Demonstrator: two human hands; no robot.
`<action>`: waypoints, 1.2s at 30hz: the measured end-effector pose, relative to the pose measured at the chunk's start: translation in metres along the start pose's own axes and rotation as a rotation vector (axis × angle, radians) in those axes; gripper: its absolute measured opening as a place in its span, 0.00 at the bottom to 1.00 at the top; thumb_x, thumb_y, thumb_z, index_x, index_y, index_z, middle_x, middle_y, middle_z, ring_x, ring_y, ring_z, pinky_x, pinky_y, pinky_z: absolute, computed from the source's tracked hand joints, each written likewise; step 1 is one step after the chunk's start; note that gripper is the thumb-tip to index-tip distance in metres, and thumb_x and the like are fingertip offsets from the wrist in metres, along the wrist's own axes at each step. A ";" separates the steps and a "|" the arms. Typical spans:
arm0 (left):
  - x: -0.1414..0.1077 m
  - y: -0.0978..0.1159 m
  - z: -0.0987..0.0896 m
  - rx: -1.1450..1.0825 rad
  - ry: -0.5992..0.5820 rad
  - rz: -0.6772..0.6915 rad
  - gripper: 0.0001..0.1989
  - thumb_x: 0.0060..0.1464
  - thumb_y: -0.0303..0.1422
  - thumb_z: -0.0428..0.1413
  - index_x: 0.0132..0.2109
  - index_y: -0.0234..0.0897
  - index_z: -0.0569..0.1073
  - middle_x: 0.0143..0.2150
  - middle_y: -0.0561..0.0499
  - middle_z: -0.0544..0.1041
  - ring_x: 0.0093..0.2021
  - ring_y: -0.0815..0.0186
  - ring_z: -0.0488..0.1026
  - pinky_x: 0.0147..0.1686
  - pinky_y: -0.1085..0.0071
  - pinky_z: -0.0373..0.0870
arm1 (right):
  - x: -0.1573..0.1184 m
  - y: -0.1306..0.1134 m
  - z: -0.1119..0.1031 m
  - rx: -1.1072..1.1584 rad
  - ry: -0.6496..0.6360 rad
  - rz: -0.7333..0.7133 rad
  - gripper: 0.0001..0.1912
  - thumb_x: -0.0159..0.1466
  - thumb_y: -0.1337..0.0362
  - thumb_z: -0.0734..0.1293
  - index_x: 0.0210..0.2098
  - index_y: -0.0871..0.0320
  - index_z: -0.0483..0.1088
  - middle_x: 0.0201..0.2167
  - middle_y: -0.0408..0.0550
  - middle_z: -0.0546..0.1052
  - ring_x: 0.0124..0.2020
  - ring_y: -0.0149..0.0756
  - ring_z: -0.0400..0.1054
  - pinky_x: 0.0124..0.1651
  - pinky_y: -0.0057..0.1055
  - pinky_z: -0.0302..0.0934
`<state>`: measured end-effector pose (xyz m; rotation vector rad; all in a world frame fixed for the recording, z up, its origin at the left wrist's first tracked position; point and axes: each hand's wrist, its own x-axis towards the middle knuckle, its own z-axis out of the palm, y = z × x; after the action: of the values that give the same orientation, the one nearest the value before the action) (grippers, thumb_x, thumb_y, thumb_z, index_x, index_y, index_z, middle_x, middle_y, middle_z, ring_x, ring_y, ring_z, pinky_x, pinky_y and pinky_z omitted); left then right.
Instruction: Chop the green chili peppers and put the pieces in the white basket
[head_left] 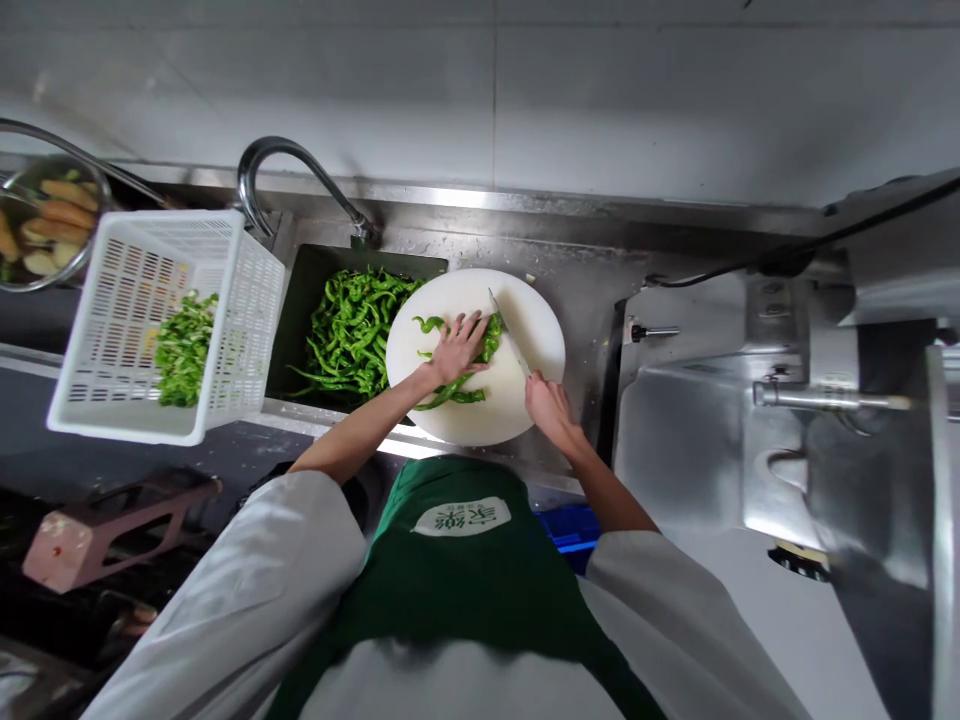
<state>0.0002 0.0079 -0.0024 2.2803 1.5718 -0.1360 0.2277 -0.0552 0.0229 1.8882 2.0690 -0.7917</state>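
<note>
On a round white cutting board point(495, 420) lie several long green peppers point(448, 394), some whole and some at the knife's side. My left hand point(457, 345) rests over them with its fingers spread, pressing down from above. In my right hand point(550, 403) is the handle of a kitchen knife point(514, 343), fingers wrapped round it. The blade points up and to the left, beside the peppers just right of my left fingertips. Whether the edge touches a pepper I cannot tell.
Left of the board, a sink basin point(289, 300) holds a heap of green peppers. A white plastic basket point(127, 420) with chopped greens point(186, 350) stands farther left, near a metal bowl point(101, 215) of vegetables. A curved faucet point(300, 150) rises behind; a steel machine point(682, 430) stands right.
</note>
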 end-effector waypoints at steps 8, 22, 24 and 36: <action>-0.047 0.024 0.008 0.044 -0.160 -0.227 0.23 0.68 0.31 0.49 0.68 0.39 0.64 0.54 0.40 0.75 0.47 0.53 0.77 0.48 0.60 0.72 | 0.007 0.006 0.000 0.035 0.009 -0.007 0.19 0.77 0.63 0.51 0.53 0.63 0.69 0.41 0.61 0.81 0.44 0.47 0.78 0.48 0.35 0.64; -0.051 0.000 0.037 -0.006 0.123 -0.082 0.15 0.69 0.38 0.50 0.56 0.40 0.76 0.52 0.43 0.71 0.54 0.55 0.66 0.54 0.60 0.71 | -0.005 0.002 0.008 0.038 0.034 -0.052 0.18 0.76 0.64 0.54 0.52 0.66 0.71 0.39 0.65 0.81 0.41 0.48 0.78 0.48 0.37 0.66; -0.045 -0.003 0.034 0.008 0.158 -0.128 0.14 0.68 0.36 0.52 0.56 0.41 0.77 0.56 0.43 0.70 0.55 0.53 0.64 0.54 0.58 0.70 | -0.004 0.002 0.008 0.033 0.029 -0.039 0.18 0.76 0.63 0.54 0.53 0.66 0.71 0.39 0.64 0.81 0.42 0.48 0.78 0.49 0.37 0.66; -0.056 -0.011 0.008 -0.048 0.186 0.045 0.18 0.63 0.43 0.58 0.53 0.38 0.80 0.54 0.40 0.71 0.54 0.50 0.66 0.56 0.54 0.65 | -0.004 0.000 0.005 -0.033 0.019 -0.047 0.19 0.77 0.63 0.51 0.52 0.64 0.70 0.40 0.62 0.81 0.43 0.45 0.78 0.48 0.34 0.65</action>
<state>-0.0297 -0.0407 0.0031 2.3462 1.5930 0.1280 0.2278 -0.0614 0.0214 1.8432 2.1315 -0.7480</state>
